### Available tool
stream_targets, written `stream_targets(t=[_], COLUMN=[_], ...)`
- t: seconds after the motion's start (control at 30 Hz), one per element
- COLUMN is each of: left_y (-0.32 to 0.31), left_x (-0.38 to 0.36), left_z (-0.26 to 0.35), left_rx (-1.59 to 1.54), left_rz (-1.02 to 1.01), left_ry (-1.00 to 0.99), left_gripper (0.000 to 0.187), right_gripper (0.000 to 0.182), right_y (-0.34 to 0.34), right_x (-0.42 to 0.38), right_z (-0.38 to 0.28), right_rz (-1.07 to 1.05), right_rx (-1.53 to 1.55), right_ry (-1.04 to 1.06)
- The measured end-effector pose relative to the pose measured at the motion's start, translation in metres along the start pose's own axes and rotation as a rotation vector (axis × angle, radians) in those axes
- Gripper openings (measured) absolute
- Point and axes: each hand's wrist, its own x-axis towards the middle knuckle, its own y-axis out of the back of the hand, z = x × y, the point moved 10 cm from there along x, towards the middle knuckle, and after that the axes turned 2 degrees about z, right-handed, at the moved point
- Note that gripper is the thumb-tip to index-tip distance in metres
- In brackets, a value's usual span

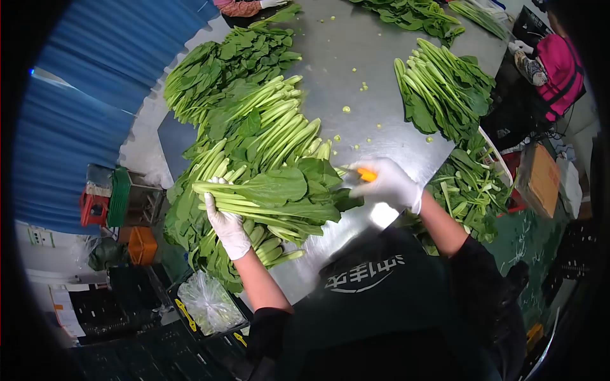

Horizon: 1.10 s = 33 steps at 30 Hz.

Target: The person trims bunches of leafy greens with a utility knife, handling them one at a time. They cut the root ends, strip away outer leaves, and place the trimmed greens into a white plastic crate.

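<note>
My left hand [227, 230], in a white glove, is closed around the stalks of a bunch of choy sum [273, 190]. The bunch lies sideways, its broad leaves pointing right. My right hand [391, 185], also gloved, grips a small knife by its orange handle [366, 174] close to the leaf tips; its blade is blurred and hard to make out. Beneath and beyond the held bunch, a long heap of choy sum [279, 140] runs along the left side of the metal table [356, 70].
More greens lie at the right edge [438, 89] and far end. Cut leaves [470, 190] fill a container at right. Small green scraps dot the table. A crate with a clear plastic bag [210, 301] stands at lower left. Co-workers are at the far left and right [559, 76].
</note>
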Motion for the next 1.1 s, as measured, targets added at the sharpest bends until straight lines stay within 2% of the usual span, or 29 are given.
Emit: stream_targets(t=[0.03, 0.1, 0.13, 0.17, 0.23, 0.3, 0.33, 0.37, 0.4, 0.5, 0.6, 0.63, 0.77, 0.8, 0.83, 0.9, 1.0, 1.1], left_y=[0.0, 0.006, 0.001, -0.009, -0.01, -0.013, -0.014, -0.014, -0.006, -0.031, -0.033, -0.039, -0.076, -0.075, -0.07, -0.065, -0.036, -0.023], left_x=[0.001, 0.0, 0.0, -0.005, -0.015, -0.022, -0.024, -0.025, -0.026, -0.03, -0.039, -0.04, -0.051, -0.047, -0.041, -0.032, -0.006, 0.0], left_z=[0.001, 0.002, 0.001, 0.0, -0.006, -0.009, -0.011, -0.014, -0.011, -0.037, -0.054, -0.062, -0.089, -0.086, -0.078, -0.054, -0.039, -0.041], left_rx=[0.002, -0.001, 0.091, 0.181, 0.169, 0.238, 0.28, 0.323, 0.332, 0.434, 0.72, 0.838, 1.22, 1.283, 1.317, 1.072, 0.689, 0.52], left_rz=[-0.001, 0.054, -0.018, -0.06, 0.0, -0.008, -0.015, -0.022, 0.081, -0.019, 0.037, 0.014, -0.162, -0.245, -0.191, -0.039, 0.039, 0.246], left_ry=[-0.006, -0.019, -0.027, -0.063, -0.04, -0.067, -0.061, -0.055, -0.1, 0.02, 0.102, 0.151, 0.324, 0.302, 0.276, 0.107, 0.038, -0.012], left_gripper=[0.038, 0.037, 0.038, 0.042, 0.045, 0.047, 0.048, 0.049, 0.051, 0.056, 0.057, 0.06, 0.042, 0.035, 0.038, 0.043, 0.043, 0.042], right_gripper=[0.045, 0.035, 0.035, 0.029, 0.017, 0.017, 0.017, 0.016, 0.015, 0.009, 0.007, 0.006, 0.013, 0.016, 0.018, 0.02, 0.019, 0.016], right_y=[-0.012, -0.031, -0.031, -0.022, 0.0, 0.014, 0.018, 0.028, 0.036, 0.068, 0.099, 0.112, 0.18, 0.201, 0.22, 0.234, 0.235, 0.229], right_x=[0.0, -0.004, -0.003, 0.0, 0.003, 0.005, 0.005, 0.004, 0.003, -0.012, -0.032, -0.04, -0.115, -0.144, -0.175, -0.225, -0.266, -0.274], right_z=[-0.011, -0.003, -0.002, 0.003, 0.005, 0.016, 0.013, 0.011, 0.009, 0.001, 0.017, 0.027, 0.008, 0.008, 0.009, 0.005, 0.039, 0.107], right_rz=[-0.025, -0.112, -0.118, -0.066, 0.049, 0.058, 0.055, 0.107, 0.159, 0.31, 0.481, 0.549, 0.906, 0.971, 1.034, 1.078, 0.9, 0.76], right_rx=[-0.015, -0.168, -0.166, -0.073, 0.125, 0.16, 0.157, 0.307, 0.458, 0.643, 0.702, 0.701, 0.579, 0.503, 0.423, 0.437, 0.252, 0.072], right_ry=[0.158, 0.173, 0.182, 0.107, 0.001, -0.129, -0.122, -0.135, -0.148, -0.296, -0.267, -0.236, -0.23, -0.183, -0.136, -0.074, -0.344, -0.582])
